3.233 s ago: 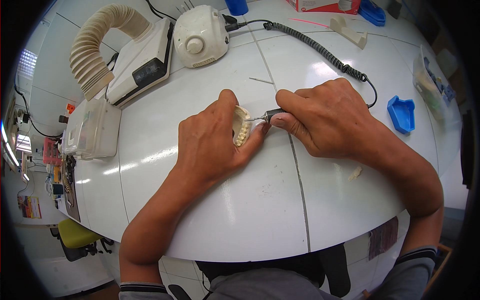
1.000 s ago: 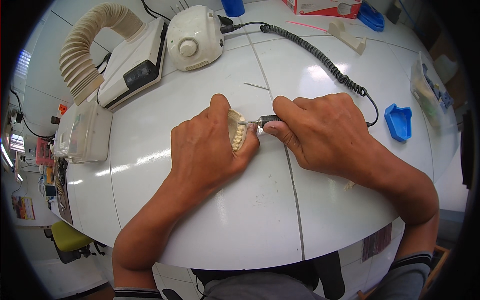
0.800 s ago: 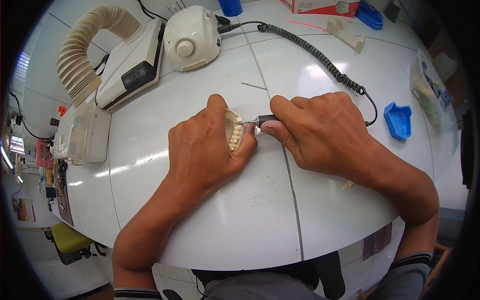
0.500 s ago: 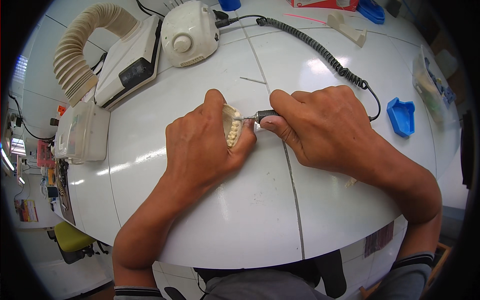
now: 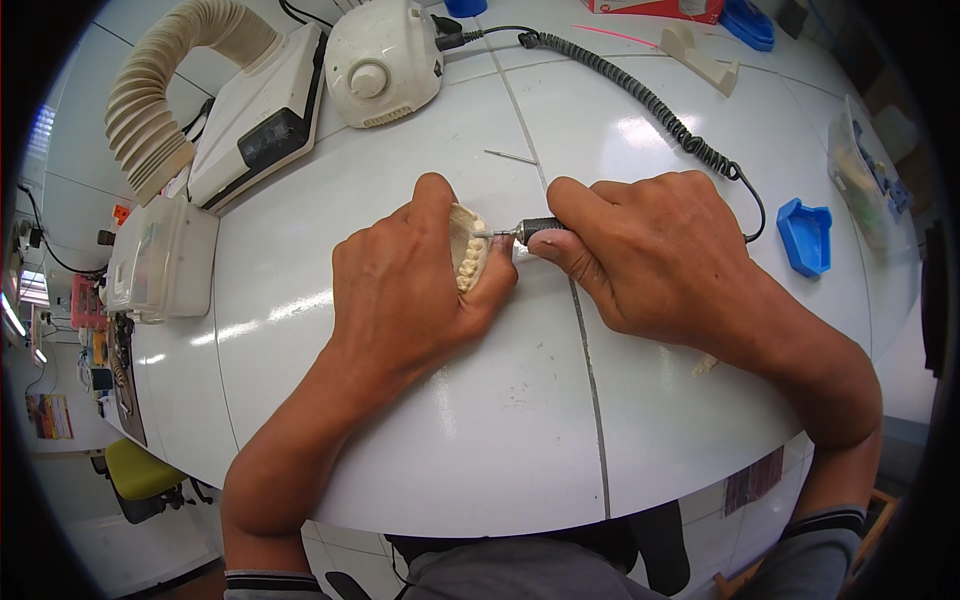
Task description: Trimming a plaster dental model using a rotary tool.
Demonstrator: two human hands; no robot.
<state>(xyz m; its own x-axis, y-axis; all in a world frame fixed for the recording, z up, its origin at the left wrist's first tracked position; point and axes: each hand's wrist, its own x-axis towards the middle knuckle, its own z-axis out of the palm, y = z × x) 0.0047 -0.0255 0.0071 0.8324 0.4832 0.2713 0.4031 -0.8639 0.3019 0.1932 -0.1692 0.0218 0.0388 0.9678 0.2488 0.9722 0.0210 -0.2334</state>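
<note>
A cream dental cast (image 5: 468, 262) with a row of teeth is gripped between the thumb and fingers of my left hand (image 5: 400, 275), which covers much of it. My right hand (image 5: 655, 255) is closed round a dark rotary handpiece (image 5: 539, 231). From the handpiece a thin metal bur (image 5: 499, 234) points left, its tip at the teeth on the cast's upper right part. A black coiled cord (image 5: 630, 93) runs from beyond my right hand to the white control unit (image 5: 382, 65) with a round knob.
A loose thin bur (image 5: 511, 157) lies beyond my hands. At the right are a blue mould tray (image 5: 804, 238) and a clear bin (image 5: 862, 175). A white machine with a ribbed hose (image 5: 150, 100) and a plastic box (image 5: 165, 262) stand left. Another pale piece (image 5: 705, 365) lies below my right forearm.
The view has shifted very slightly. Both hands keep their grips, and the bur stays at the teeth of the cast.
</note>
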